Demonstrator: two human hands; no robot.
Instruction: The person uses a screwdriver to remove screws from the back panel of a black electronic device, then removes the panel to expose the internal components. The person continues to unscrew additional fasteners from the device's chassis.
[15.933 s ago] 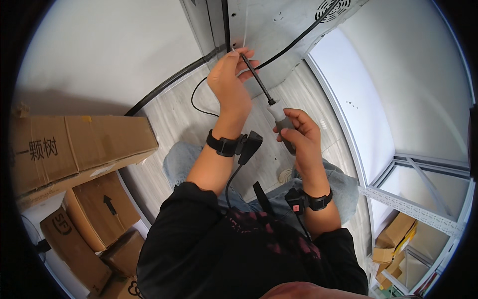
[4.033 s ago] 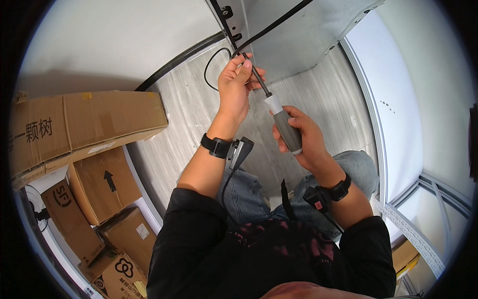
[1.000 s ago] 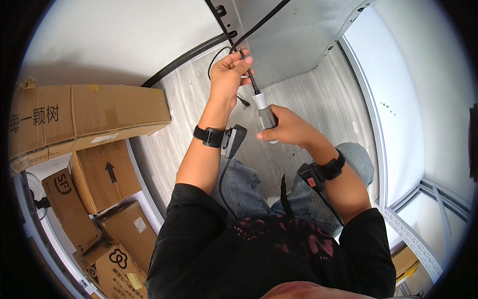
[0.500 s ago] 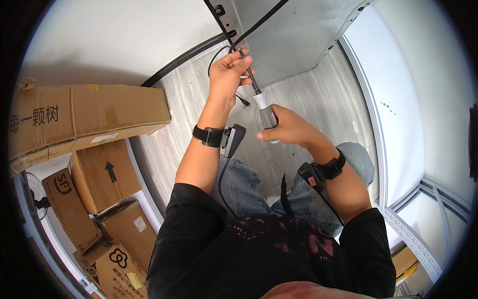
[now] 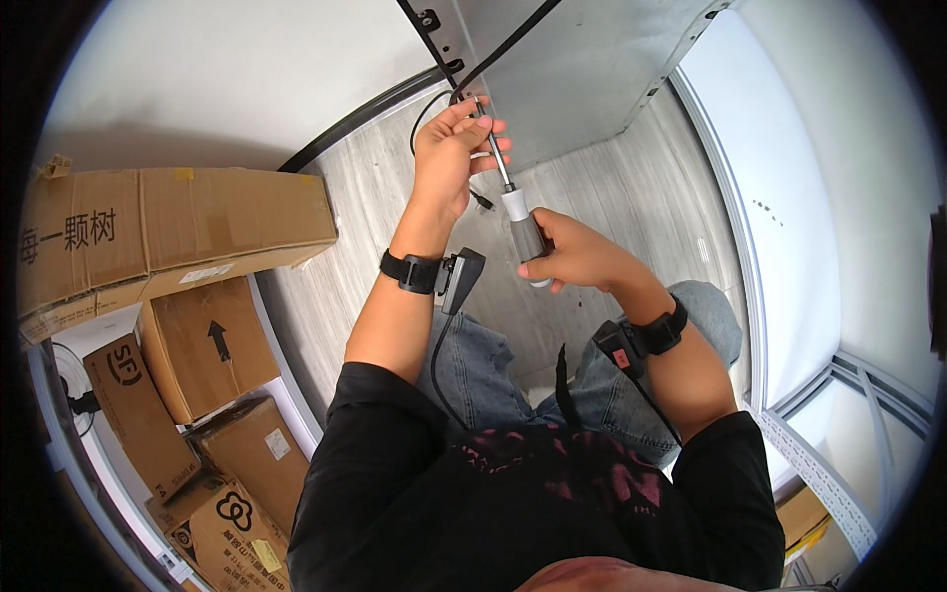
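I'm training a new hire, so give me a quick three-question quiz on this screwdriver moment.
1. True or false: the right hand wraps the screwdriver handle.
2. What does the left hand pinch? A) the shaft near the tip B) a cardboard box C) the black cable
3. Fill in: the tip meets the edge of the grey metal ____.

Key: 1 true; 2 A; 3 panel.

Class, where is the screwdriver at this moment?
In the head view, upper centre: the screwdriver has its handle in the right hand, its shaft steadied by the left hand.
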